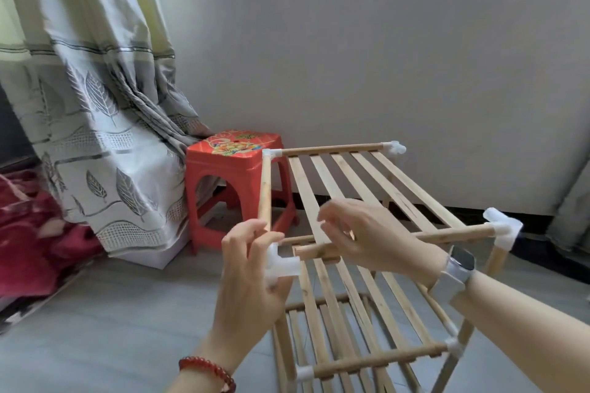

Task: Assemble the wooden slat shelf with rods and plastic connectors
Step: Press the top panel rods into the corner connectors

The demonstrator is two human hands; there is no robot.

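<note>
Left hand (252, 268) grips, half hiding, white connector (282, 263); right hand (367, 236) hovers loosely spread, covering rod (453, 234).

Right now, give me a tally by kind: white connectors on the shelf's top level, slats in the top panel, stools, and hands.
Top-level white connectors: 4
Top-panel slats: 5
Red stool: 1
Hands, left hand and right hand: 2
Total: 12
</note>
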